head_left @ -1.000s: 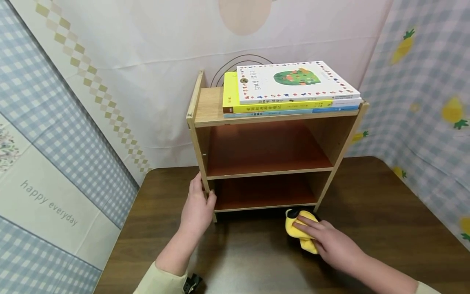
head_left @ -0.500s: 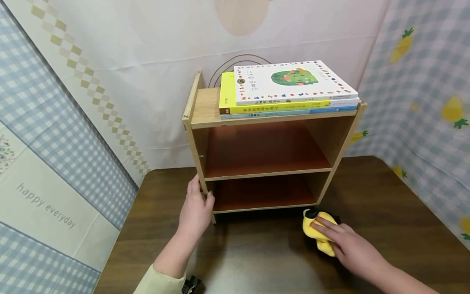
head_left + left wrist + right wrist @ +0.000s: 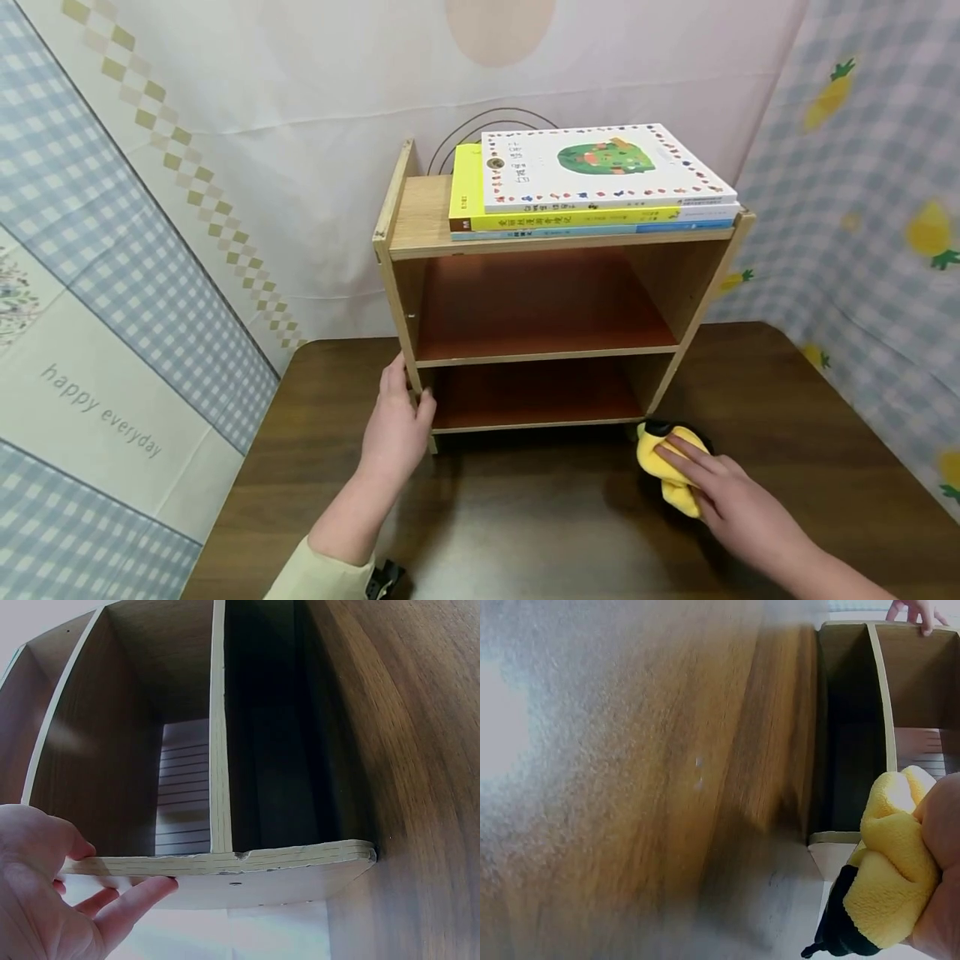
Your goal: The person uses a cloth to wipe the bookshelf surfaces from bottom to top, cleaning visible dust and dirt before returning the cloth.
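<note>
A small wooden shelf [image 3: 547, 354] with reddish-brown boards stands upright on the dark brown table. My left hand [image 3: 395, 421] grips its left side panel low down, thumb at the front edge and fingers along the outer face; the left wrist view shows this panel [image 3: 225, 862] between thumb and fingers. In my right hand [image 3: 727, 492] is a bunched, fluffy yellow cloth [image 3: 663, 462] with a black part. Hand and cloth are low over the table, just in front of the shelf's right foot. The right wrist view shows the cloth [image 3: 896, 877] overlapping the shelf's right end.
Several books [image 3: 600, 175] lie stacked on the shelf's top board, a white one uppermost. The table [image 3: 525, 533] extends on both sides of the shelf. A white curtain [image 3: 322, 83] hangs behind, with checked cloth [image 3: 885, 275] at the right and left.
My right hand has moved to the right with the yellow cloth, from in front of the shelf's lower opening to its right foot. The left hand keeps its grip on the side panel.
</note>
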Motion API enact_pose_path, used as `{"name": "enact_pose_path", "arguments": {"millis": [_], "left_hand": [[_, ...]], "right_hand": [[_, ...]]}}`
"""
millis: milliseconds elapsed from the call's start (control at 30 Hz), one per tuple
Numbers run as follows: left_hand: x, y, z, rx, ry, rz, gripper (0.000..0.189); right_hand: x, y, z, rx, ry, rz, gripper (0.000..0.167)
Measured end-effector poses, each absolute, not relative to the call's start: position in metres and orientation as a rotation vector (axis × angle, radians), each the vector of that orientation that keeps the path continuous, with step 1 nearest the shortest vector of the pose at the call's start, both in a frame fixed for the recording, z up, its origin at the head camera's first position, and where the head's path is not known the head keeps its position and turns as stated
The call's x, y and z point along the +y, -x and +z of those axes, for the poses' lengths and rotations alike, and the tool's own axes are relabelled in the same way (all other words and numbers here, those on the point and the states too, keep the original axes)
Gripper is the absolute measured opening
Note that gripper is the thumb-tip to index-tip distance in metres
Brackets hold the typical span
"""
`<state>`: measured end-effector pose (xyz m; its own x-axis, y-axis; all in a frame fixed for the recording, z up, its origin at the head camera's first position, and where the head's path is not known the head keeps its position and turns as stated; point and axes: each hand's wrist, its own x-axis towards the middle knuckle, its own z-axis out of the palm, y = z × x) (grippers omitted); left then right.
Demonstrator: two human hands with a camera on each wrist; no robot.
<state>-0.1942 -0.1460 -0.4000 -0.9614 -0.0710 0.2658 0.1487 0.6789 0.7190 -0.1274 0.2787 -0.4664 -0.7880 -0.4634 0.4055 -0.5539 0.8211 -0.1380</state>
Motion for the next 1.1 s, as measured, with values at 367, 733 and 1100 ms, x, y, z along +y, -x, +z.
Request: {"name": "enact_pose_path", "arguments": {"millis": [367, 733, 1100], "left_hand": [[-0.145, 0.195, -0.399, -2.627, 0.055, -1.158, 0.061], [-0.146, 0.195, -0.399, -2.624, 0.057, -1.136, 0.062], [-0.145, 0.196, -0.399, -2.626, 0.049, -1.123, 0.063]], "right_hand": [[0.273, 0.142, -0.465, -2.656, -0.727, 0.412, 0.078], [0.266, 0.154, -0.467, -2.653, -0.749, 0.35, 0.067], [0.266, 0.159, -0.465, -2.752, -0.715, 0.345, 0.057]]}}
